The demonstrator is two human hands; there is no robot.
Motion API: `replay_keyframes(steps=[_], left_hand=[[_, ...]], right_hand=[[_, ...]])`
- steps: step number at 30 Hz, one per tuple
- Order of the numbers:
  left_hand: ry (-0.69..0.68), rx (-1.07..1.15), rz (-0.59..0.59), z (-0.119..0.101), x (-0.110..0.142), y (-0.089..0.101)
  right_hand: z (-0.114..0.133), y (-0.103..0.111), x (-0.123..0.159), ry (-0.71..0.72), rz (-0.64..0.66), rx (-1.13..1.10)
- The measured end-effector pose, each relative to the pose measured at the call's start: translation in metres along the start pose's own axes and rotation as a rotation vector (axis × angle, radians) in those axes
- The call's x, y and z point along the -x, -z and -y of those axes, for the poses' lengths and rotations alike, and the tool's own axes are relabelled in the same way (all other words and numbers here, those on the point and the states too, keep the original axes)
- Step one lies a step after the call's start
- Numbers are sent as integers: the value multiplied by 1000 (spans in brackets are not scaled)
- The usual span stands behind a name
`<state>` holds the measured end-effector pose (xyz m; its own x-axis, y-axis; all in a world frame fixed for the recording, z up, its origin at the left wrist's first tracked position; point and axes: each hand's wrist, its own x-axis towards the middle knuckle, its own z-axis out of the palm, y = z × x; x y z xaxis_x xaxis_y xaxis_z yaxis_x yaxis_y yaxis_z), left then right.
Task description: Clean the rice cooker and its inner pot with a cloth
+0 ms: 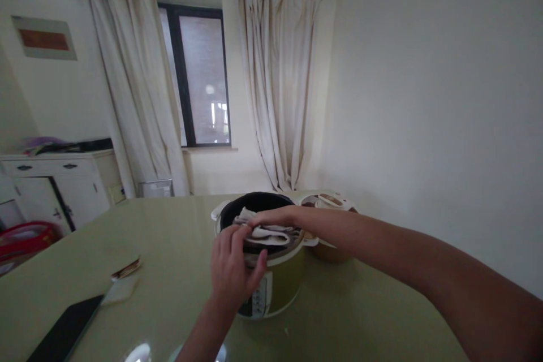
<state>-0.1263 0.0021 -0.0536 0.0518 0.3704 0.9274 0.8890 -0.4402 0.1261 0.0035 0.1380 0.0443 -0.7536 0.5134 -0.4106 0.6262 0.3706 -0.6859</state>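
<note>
An electric cooker (pixel 284 283) with a greenish body, a light rim and a front control panel stands uncovered on the table. Its dark inner pot (pixel 257 202) shows at the top. My right hand (pixel 274 217) reaches across from the right and grips a folded light cloth (pixel 271 236) at the pot's mouth; its fingertips are partly hidden by the cloth. On the near left side, my left hand (pixel 232 263) has its fingers over the cooker's rim and its thumb on the front, steadying against it.
Just behind the cooker, to its right, sits another white and brown appliance (pixel 333 200). A dark flat object (pixel 65 328) and a small packet (pixel 126 268) lie on the glossy greenish table (pixel 169 237) at left. Beyond are a white cabinet (pixel 80 181) and a red basket (pixel 29 240).
</note>
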Motion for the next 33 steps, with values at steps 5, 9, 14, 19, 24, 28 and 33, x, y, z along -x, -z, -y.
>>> replay_keyframes(steps=[5,9,14,19,24,28,33], left_hand=[[219,170,35,36,5,4],[378,273,96,61,8,-2],[441,372,35,61,15,-13],[442,324,134,63,13,-2],[434,282,125,60,11,3],[429,270,70,57,11,-3],[356,274,98,64,12,-4]], right_hand=[[2,15,47,-123,-18,114],[14,9,60,-46,22,98],[40,-43,34,283,-353,281],[30,-48,41,440,-386,414],[-17,-5,92,614,-218,491],[-12,-13,93,589,-272,533],[42,-67,44,387,-578,493]])
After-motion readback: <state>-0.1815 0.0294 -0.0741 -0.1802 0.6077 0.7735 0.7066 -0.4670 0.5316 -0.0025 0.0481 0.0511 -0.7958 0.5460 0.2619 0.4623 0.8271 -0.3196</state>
